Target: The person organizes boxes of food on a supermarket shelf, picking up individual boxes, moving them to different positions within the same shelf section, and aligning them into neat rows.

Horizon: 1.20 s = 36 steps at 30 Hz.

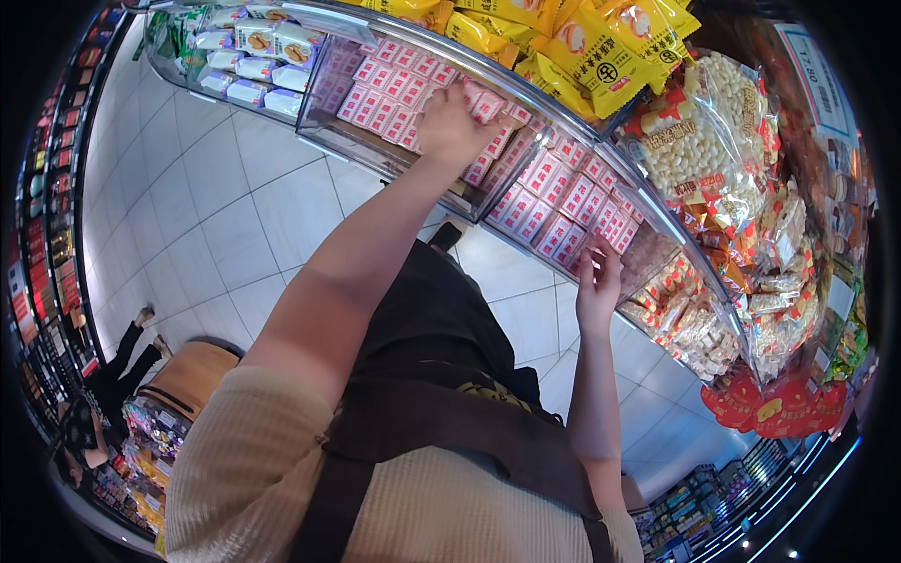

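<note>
My left hand [450, 127] reaches into a clear-walled shelf bin [405, 169] and grips a small pink-and-white wrapped packet [486, 105]. Rows of similar white packets with red print [376, 109] lie around and beneath it. In the adjoining compartment on the right, more red-printed white packets [545, 200] are laid in rows. My right hand [598, 281] is by the front edge of that compartment, fingers bent and apart, with nothing visible in it. Whether its fingertips touch the nearest packets I cannot tell.
Yellow snack bags [598, 56] and clear bags of puffed snacks [711, 134] fill the upper tier. White-and-purple packs [257, 67] occupy the left bin. Wrapped snacks [693, 317] lie in the right bin. A person [91, 415] stands beyond a wooden-sided display [193, 373].
</note>
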Each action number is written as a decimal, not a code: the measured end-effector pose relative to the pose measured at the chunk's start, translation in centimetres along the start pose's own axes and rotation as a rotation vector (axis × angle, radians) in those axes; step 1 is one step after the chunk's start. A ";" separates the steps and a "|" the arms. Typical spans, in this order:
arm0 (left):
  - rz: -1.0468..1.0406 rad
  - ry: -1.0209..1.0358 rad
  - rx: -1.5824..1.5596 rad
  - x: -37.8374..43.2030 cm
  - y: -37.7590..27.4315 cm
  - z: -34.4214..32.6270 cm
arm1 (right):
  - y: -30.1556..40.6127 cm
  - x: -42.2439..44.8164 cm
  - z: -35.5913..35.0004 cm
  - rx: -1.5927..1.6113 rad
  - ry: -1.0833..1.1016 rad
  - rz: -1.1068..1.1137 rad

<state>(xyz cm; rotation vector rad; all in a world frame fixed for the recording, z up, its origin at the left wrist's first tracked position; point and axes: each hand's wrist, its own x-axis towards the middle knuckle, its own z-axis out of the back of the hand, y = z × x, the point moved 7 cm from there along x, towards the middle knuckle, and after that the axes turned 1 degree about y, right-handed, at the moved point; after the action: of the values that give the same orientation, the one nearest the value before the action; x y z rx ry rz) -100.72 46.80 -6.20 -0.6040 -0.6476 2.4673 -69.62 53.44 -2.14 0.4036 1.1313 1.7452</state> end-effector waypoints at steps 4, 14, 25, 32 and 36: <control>-0.093 0.123 0.215 1.9 -4.4 -1.5 | 1.4 0.3 -0.1 -0.028 0.016 0.046; -0.226 0.175 0.102 3.0 -4.6 -2.5 | 0.9 -0.8 0.0 -0.084 0.009 0.050; 0.087 0.449 0.387 3.6 13.0 -0.3 | -0.1 0.3 -1.0 -0.045 0.005 0.039; 0.172 0.340 0.513 3.1 12.5 -2.5 | -0.5 0.7 -1.2 0.026 -0.025 -0.006; 0.246 0.298 0.512 3.4 13.6 -2.0 | -0.8 0.2 -0.8 0.008 -0.041 0.043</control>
<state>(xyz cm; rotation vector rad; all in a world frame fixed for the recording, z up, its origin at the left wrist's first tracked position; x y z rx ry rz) -107.17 39.12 -16.24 -0.8516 0.1850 2.5419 -69.85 53.26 -3.25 0.4698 1.1077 1.7627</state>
